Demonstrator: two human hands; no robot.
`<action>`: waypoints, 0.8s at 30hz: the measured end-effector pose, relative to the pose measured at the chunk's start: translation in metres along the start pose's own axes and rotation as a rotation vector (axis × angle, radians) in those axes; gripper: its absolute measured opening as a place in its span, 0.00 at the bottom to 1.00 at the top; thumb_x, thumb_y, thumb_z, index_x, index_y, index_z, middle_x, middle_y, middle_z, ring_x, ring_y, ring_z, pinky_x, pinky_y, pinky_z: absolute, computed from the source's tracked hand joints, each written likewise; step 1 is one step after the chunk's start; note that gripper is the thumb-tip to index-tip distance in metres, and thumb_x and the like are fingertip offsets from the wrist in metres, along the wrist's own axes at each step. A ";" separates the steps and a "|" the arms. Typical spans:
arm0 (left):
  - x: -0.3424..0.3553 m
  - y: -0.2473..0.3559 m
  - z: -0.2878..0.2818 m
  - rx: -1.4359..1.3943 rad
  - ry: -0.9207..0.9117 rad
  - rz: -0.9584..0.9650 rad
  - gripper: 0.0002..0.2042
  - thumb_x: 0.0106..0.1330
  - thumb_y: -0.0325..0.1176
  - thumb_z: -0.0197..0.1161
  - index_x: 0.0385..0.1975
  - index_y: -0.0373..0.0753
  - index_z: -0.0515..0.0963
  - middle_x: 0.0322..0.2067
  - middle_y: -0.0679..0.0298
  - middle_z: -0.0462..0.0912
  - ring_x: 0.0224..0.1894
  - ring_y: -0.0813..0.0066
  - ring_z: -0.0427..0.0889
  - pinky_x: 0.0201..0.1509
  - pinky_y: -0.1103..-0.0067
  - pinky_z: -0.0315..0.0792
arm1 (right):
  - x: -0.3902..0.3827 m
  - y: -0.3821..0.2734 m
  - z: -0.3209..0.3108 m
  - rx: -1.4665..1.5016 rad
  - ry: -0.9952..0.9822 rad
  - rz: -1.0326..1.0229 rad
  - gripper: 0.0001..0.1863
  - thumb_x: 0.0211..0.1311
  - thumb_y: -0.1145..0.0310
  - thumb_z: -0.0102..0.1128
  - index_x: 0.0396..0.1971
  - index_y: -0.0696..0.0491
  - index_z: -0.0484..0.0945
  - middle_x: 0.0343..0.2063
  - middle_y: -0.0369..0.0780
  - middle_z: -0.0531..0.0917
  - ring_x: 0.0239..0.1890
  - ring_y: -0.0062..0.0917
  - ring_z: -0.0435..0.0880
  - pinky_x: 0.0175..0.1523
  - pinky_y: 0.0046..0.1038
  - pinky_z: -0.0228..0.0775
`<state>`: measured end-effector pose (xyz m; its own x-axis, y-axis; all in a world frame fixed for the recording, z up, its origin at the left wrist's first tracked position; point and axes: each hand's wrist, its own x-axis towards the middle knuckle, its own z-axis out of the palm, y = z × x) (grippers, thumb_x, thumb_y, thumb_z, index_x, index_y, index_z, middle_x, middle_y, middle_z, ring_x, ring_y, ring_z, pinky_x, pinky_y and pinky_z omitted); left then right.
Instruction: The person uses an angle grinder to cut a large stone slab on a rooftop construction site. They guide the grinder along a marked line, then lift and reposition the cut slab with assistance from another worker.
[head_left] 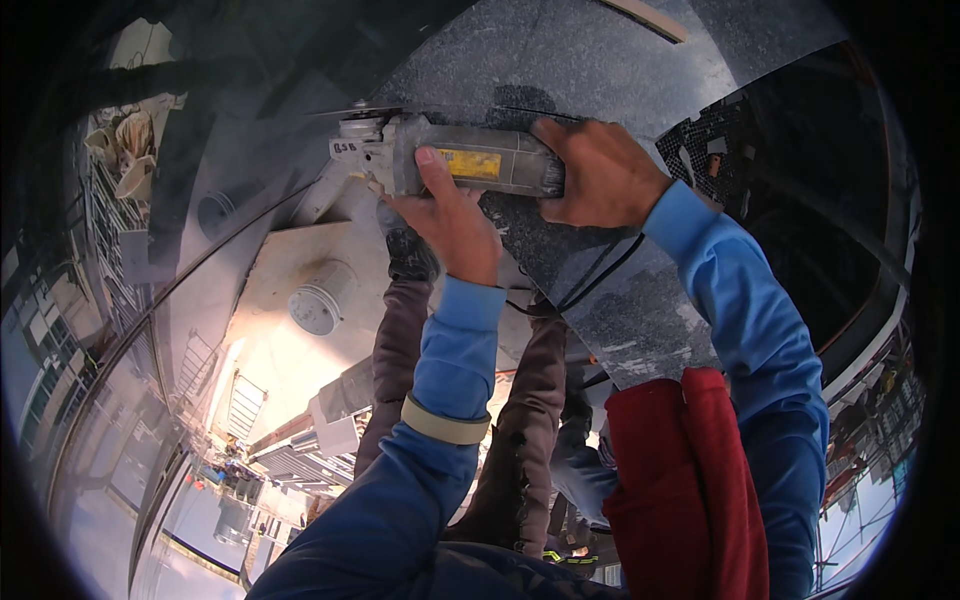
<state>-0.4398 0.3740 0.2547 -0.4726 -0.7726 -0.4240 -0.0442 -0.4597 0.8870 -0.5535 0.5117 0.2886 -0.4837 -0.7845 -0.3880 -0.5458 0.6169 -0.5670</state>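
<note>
A grey angle grinder [495, 160] with a yellow label lies horizontally across my view, its thin disc [355, 108] edge-on at the left end, near a dark stone slab [440, 60]. My left hand [450, 220] is closed round the front of the grinder's body, thumb on top and fingertips underneath. My right hand [605, 172] grips the rear end of the tool. A black cord [600, 275] runs down from behind the right wrist and curves toward my legs. The left sleeve is blue with a pale band round it.
A white bucket [322, 295] stands below on the pale floor [275, 270]. A pale wooden strip [640, 18] lies on the slab at the top. Black mesh [695, 145] is at the right. A ladder-like frame [245, 400] shows lower left. Red cloth [680, 470] is at the lower right.
</note>
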 end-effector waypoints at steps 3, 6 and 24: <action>0.000 0.001 -0.001 0.013 -0.030 -0.020 0.48 0.71 0.53 0.63 0.77 0.44 0.35 0.71 0.48 0.56 0.70 0.50 0.66 0.65 0.48 0.70 | 0.000 -0.001 -0.001 -0.004 -0.003 0.007 0.39 0.43 0.56 0.72 0.56 0.63 0.74 0.25 0.53 0.85 0.31 0.46 0.88 0.42 0.41 0.83; -0.001 0.000 0.000 0.006 0.004 -0.021 0.44 0.72 0.51 0.62 0.76 0.43 0.40 0.70 0.49 0.59 0.68 0.53 0.68 0.65 0.49 0.71 | -0.001 -0.001 0.000 -0.014 -0.006 0.010 0.39 0.43 0.56 0.72 0.56 0.63 0.74 0.26 0.53 0.86 0.31 0.46 0.88 0.42 0.41 0.83; -0.003 -0.003 -0.001 0.001 -0.001 -0.002 0.36 0.74 0.48 0.61 0.71 0.40 0.48 0.66 0.49 0.62 0.66 0.53 0.71 0.65 0.52 0.73 | -0.003 -0.002 0.001 -0.004 0.019 0.007 0.42 0.39 0.62 0.74 0.55 0.70 0.73 0.27 0.56 0.85 0.30 0.47 0.88 0.42 0.39 0.82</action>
<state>-0.4374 0.3776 0.2532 -0.4735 -0.7711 -0.4258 -0.0460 -0.4611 0.8862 -0.5502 0.5123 0.2900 -0.5006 -0.7787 -0.3782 -0.5451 0.6229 -0.5611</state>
